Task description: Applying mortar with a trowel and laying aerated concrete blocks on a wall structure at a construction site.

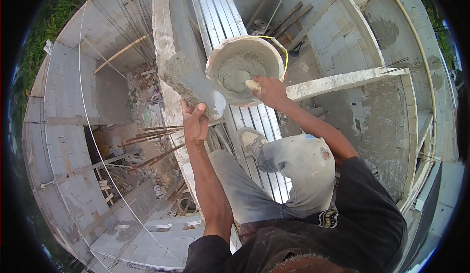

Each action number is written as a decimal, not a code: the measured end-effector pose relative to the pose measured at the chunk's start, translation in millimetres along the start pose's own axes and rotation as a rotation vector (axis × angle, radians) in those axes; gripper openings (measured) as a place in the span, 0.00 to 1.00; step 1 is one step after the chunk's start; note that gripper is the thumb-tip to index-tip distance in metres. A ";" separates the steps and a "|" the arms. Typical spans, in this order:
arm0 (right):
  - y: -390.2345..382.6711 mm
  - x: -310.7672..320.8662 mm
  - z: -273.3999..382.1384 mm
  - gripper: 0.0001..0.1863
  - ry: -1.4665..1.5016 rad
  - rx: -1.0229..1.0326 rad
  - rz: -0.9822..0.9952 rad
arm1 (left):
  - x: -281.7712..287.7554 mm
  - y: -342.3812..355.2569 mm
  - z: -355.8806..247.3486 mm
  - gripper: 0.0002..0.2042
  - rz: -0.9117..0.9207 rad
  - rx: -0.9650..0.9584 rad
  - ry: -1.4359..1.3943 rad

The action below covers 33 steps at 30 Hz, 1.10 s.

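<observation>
The left hand (195, 122) steadies a grey rectangular concrete block (192, 83) on the wall; the right hand (270, 92) grips a wooden-handled trowel (251, 84) in a mortar-filled round bucket (245, 69).

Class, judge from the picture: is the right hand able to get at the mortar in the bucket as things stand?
Probably yes: the right hand grips a trowel handle over the open bucket, and nothing covers the mortar.

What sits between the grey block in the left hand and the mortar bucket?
Nothing. In the head view the grey block, held by the left hand, nearly meets the rim of the bucket; only the metal plank shows below.
</observation>
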State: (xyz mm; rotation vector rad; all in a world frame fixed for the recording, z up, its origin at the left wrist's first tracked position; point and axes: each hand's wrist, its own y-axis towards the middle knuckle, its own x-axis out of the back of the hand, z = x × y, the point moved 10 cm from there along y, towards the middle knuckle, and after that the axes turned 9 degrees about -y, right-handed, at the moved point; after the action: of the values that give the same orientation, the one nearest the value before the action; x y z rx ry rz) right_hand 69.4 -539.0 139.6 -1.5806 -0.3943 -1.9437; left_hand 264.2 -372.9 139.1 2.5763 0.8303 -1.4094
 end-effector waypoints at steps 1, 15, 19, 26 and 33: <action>0.1 0.3 5.1 0.20 0.065 0.053 -0.013 | -1.1 0.7 1.1 0.44 -0.007 0.004 0.003; -73.1 65.5 -49.2 0.21 0.683 -0.124 -0.100 | -15.4 20.1 11.3 0.43 0.082 -0.013 -0.145; -94.8 129.8 -31.1 0.19 0.746 -0.121 -0.130 | -56.8 35.1 43.1 0.42 0.186 0.040 -0.297; -106.8 207.0 25.4 0.19 0.152 0.094 -0.434 | -93.7 31.1 60.8 0.41 0.203 0.023 -0.389; -127.0 224.1 48.6 0.19 -0.225 0.277 -0.577 | -109.0 31.3 64.3 0.41 0.233 0.013 -0.405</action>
State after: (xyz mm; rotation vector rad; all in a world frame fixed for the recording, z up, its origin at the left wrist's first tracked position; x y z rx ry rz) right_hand 3.9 -470.6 384.1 -1.6166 -1.2737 -1.9909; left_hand 184.8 -465.9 184.4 2.1875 0.4463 -1.7693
